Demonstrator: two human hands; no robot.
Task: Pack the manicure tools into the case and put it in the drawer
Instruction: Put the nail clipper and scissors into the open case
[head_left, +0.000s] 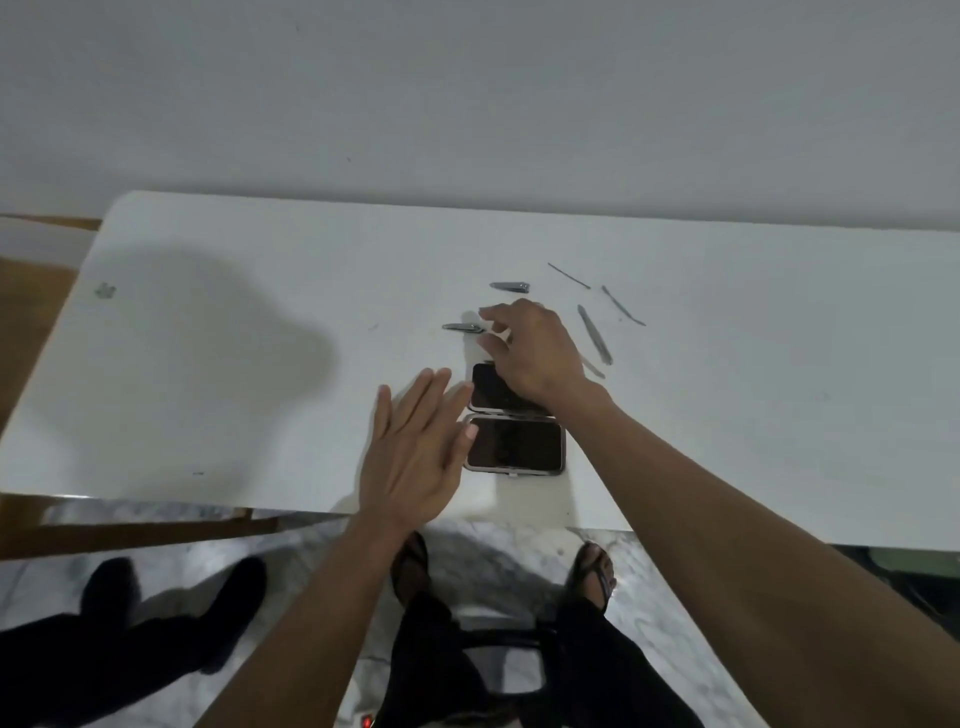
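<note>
my right grip (530, 348) reaches over the far half of the open case (514, 441), fingers loosely spread and grasping nothing, fingertips just beside a nail clipper (462, 327). my left grip (415, 441) is released too, flat with straight fingers, at the case's left edge. the case lies open on the white counter (234, 364), both dark halves up. a second nail clipper (510, 286), a file (595, 332) and two thin tools (569, 275) (622, 305) lie loose beyond my right grip.

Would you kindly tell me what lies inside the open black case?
Both halves of the open black case show only dark lining, no tools; the right hand covers part of the far half.
</note>
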